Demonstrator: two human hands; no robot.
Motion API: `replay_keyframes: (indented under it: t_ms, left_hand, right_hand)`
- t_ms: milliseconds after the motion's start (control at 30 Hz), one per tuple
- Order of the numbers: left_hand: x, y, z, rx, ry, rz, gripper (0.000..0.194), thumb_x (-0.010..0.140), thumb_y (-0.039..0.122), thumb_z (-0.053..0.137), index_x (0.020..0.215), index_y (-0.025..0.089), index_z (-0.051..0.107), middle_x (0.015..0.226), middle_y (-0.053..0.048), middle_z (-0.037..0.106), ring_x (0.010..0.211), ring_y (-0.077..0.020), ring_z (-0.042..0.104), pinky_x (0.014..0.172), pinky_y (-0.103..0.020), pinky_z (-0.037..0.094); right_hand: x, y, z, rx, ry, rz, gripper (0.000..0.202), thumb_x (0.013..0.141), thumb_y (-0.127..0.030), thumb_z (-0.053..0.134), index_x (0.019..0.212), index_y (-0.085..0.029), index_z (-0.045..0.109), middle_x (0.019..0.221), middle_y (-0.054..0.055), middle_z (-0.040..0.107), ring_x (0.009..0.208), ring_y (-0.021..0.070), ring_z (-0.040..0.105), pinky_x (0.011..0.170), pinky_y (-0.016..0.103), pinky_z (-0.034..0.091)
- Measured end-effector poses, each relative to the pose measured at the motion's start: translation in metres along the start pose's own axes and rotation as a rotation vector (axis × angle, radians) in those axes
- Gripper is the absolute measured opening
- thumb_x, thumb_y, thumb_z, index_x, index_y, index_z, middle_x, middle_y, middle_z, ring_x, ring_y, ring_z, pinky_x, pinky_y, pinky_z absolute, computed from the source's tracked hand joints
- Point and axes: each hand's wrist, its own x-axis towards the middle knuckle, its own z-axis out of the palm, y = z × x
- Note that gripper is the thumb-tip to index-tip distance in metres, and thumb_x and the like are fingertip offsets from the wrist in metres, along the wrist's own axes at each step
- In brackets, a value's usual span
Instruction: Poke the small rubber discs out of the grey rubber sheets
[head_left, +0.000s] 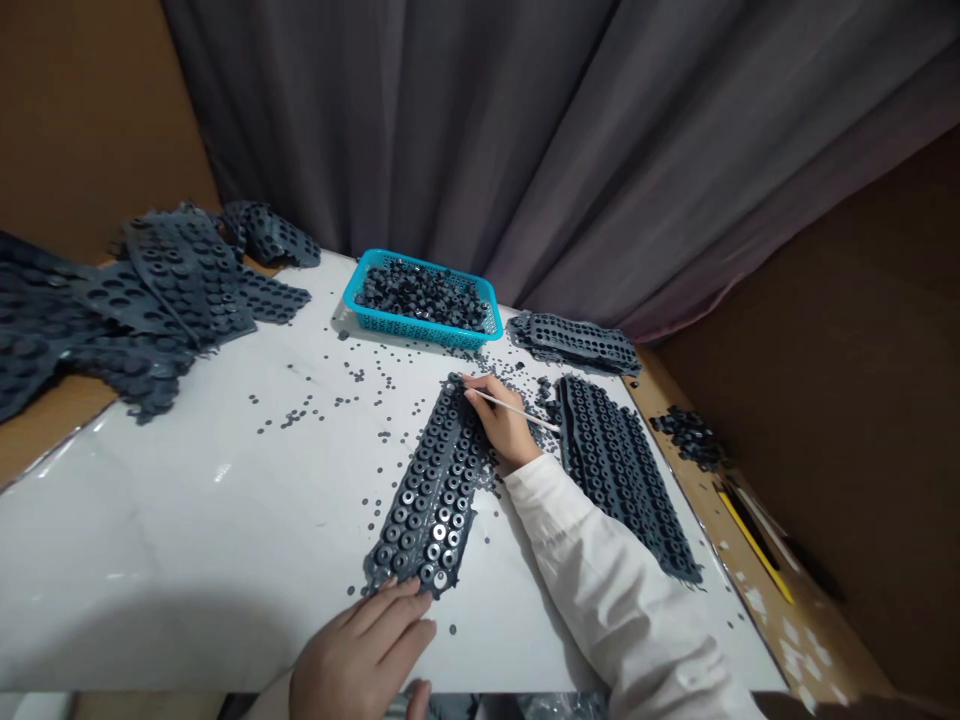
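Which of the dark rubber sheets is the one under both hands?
The long sheet at the table's centre: the left hand pins its near end, the right hand works a thin stick at its far end. The other sheets lie untouched.

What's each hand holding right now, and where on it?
Right hand grips a thin white stick near its tip end. Left hand holds nothing, fingertips pressing the rubber sheet's near end.

We see a small makeshift workshop for piecework: a white table (187, 540) strewn with punched-out rubber bits (315, 410), stacks of dark moulded rubber sheets (150, 300) piled at its edges, and a blue plastic basket (390, 320) full of loose rings. Grey curtains (525, 130) and brown board walls (82, 110) close the corner in.
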Motion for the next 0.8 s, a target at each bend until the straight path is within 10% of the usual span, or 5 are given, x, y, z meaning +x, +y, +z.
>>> replay_keyframes:
  t_ms: [800]
  left_hand:
    - [-0.0025, 0.0019, 0.0053, 0.001, 0.059, -0.043, 0.029, 0.073, 0.012, 0.039, 0.080, 0.022, 0.065, 0.085, 0.002, 0.072, 0.083, -0.0157, 0.068, 0.078, -0.023, 0.054]
  right_hand:
    - [0.0067, 0.0087, 0.0057, -0.294, -0.103, -0.130, 0.016, 0.091, -0.030, 0.050, 0.094, -0.023, 0.063, 0.095, 0.007, 0.070, 0.091, 0.0217, 0.063, 0.083, 0.035, 0.046]
